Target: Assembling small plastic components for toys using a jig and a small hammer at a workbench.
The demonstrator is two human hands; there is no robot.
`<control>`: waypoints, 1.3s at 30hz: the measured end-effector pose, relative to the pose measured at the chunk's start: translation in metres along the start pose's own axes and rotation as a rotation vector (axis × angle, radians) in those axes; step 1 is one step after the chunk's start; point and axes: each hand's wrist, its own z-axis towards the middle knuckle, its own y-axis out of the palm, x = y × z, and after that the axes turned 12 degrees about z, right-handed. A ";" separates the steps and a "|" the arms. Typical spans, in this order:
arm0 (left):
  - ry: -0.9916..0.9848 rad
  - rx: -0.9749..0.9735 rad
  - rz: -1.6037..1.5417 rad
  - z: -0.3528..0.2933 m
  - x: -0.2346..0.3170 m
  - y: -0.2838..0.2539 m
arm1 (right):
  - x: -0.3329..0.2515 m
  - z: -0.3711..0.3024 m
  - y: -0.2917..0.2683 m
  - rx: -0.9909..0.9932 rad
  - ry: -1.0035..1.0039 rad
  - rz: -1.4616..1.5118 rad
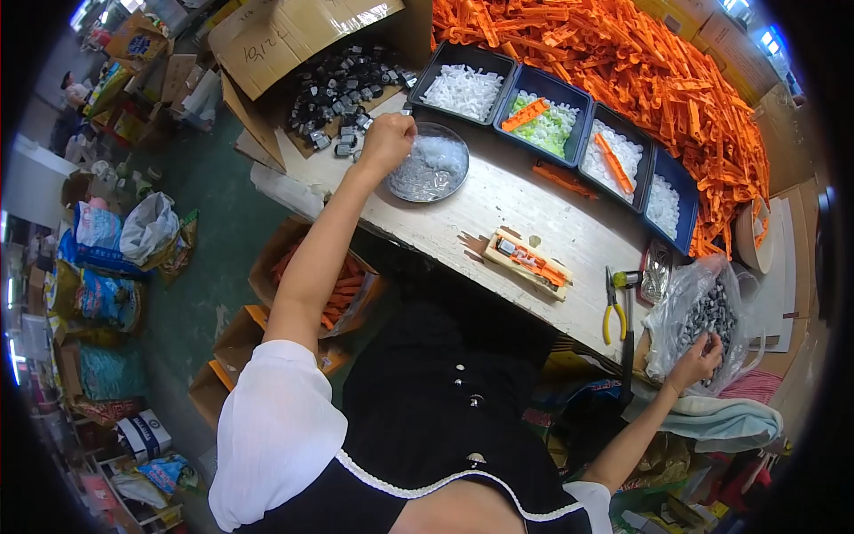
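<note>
My left hand [389, 144] is raised over the left rim of a round metal bowl [461, 182] of small clear parts. Its fingers are pinched together, and what they hold, if anything, is hidden. At the far right, my right hand [697, 363] is at the mouth of a clear plastic bag [663, 334] full of small grey metal parts [709, 313]. Those fingers are curled together against the parts; I cannot make out what is in them. Between my hands, a wooden block fixture [505, 257] on the table holds an orange plastic piece [543, 267] with a metal part at its left end.
Dark trays [511, 133] of small white and green pieces line the table's back, before a heap of orange plastic parts [614, 80]. A cardboard box [307, 44] with black-and-silver parts stands left. Yellow-handled pliers [614, 311] and a hammer [628, 334] lie near the bag.
</note>
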 end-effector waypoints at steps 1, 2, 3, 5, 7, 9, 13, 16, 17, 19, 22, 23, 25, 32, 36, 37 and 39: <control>-0.014 -0.012 -0.022 0.001 0.000 -0.003 | -0.007 0.000 -0.002 0.022 0.031 0.087; -0.013 -0.011 -0.020 0.000 0.000 -0.007 | -0.017 0.000 -0.003 0.022 0.032 0.090; -0.075 -0.019 -0.103 -0.001 0.000 -0.011 | -0.030 0.000 -0.004 0.028 0.115 0.327; -0.130 -0.030 -0.191 -0.004 0.003 -0.015 | -0.052 0.001 -0.004 0.040 0.201 0.559; -0.245 -0.054 -0.625 -0.008 0.009 -0.019 | -0.073 0.000 -0.001 -0.104 0.243 0.979; -0.170 -0.100 -0.777 -0.013 0.027 -0.028 | -0.108 -0.007 0.002 -0.302 0.268 1.061; -0.078 -0.246 -1.113 -0.031 0.086 -0.038 | -0.187 -0.041 0.026 -0.633 0.365 1.391; -0.017 -0.310 -1.212 -0.048 0.115 -0.037 | -0.236 -0.063 0.041 -0.760 0.372 1.517; 0.016 -0.303 -1.191 -0.053 0.122 -0.038 | -0.244 -0.067 0.047 -0.792 0.354 1.547; 0.055 -0.300 -1.184 -0.058 0.132 -0.032 | -0.256 -0.074 0.053 -0.803 0.411 1.596; 0.166 -0.231 -1.087 -0.063 0.143 -0.032 | -0.260 -0.079 0.053 -0.823 0.479 1.638; 0.177 -0.197 -1.062 -0.064 0.146 -0.032 | -0.260 -0.081 0.054 -0.843 0.501 1.640; 0.190 -0.188 -1.021 -0.065 0.148 -0.035 | -0.259 -0.084 0.057 -0.819 0.479 1.629; 0.255 -0.118 -0.907 -0.064 0.158 -0.041 | -0.258 -0.087 0.058 -0.762 0.363 1.519; 0.251 -0.109 -0.900 -0.065 0.161 -0.041 | -0.257 -0.090 0.061 -0.764 0.333 1.465; 0.247 -0.096 -0.900 -0.066 0.161 -0.041 | -0.258 -0.090 0.061 -0.756 0.354 1.481; 0.243 -0.084 -0.899 -0.067 0.161 -0.042 | -0.259 -0.091 0.061 -0.749 0.375 1.496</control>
